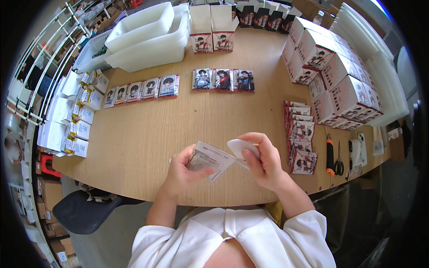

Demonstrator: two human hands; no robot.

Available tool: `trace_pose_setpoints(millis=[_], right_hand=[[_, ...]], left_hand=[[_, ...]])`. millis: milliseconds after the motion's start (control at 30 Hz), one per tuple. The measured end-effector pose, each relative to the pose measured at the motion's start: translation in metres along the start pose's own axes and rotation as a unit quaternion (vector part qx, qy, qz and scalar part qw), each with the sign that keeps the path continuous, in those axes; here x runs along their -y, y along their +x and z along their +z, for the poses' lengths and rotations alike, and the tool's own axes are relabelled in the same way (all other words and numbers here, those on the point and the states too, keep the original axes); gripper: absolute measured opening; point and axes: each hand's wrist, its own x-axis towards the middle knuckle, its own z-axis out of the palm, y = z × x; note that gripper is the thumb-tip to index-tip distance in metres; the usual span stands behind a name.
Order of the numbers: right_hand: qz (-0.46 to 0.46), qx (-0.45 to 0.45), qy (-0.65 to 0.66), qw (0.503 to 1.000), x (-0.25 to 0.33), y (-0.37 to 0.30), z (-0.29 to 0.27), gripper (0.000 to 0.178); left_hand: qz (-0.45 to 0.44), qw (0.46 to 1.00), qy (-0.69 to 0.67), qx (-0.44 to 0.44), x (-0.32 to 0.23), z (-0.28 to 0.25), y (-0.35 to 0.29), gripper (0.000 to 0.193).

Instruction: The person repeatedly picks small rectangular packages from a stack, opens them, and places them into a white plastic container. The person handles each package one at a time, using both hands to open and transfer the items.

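My left hand [183, 172] is closed round a small white carton [210, 158] with printing on its face, held tilted above the near middle of the table. My right hand [266, 165] pinches a plain white rounded flap [243, 147] between thumb and fingers. This flap appears to join the carton at its right end. Beyond my hands lie a row of three picture packs [223, 80] and, farther left, a row of several packs with cartoon figures [142, 90]. Overlapping red-and-white packs [301, 134] lie to the right of my right hand.
Stacked white printed boxes [344, 71] fill the right side. An orange-and-black cutter [330, 156] and scissors [339, 163] lie near the right edge. White boxes [80, 116] line the left edge. Plastic bins [147, 49] and open-topped boxes [212, 35] stand at the back.
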Motion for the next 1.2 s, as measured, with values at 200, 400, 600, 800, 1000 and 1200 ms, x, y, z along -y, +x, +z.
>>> trace_pose_setpoints(millis=[200, 400, 600, 800, 1000, 1200], right_hand=[[0.068, 0.11, 0.001, 0.992, 0.009, 0.013, -0.022, 0.02], [0.03, 0.13, -0.02, 0.991, 0.006, 0.015, -0.025, 0.015], [0.002, 0.142, 0.015, 0.99, 0.003, 0.016, -0.025, 0.013], [0.012, 0.181, 0.035, 0.983, 0.006, 0.02, -0.024, 0.013], [0.001, 0.202, 0.01, 0.979, 0.011, 0.03, -0.028, 0.012], [-0.032, 0.229, 0.0, 0.973, 0.015, 0.042, -0.029, 0.011]], left_hand=[[-0.067, 0.995, 0.068, 0.01, -0.004, 0.0, -0.003, 0.024], [-0.078, 0.991, 0.102, 0.031, -0.015, 0.006, -0.002, 0.023], [-0.063, 0.989, 0.11, 0.072, -0.013, 0.012, -0.007, 0.024], [-0.031, 0.987, 0.138, 0.081, 0.002, 0.024, -0.012, 0.025], [0.009, 0.99, 0.128, 0.066, 0.008, 0.033, -0.01, 0.024], [0.054, 0.99, 0.119, 0.048, 0.011, 0.039, -0.009, 0.022]])
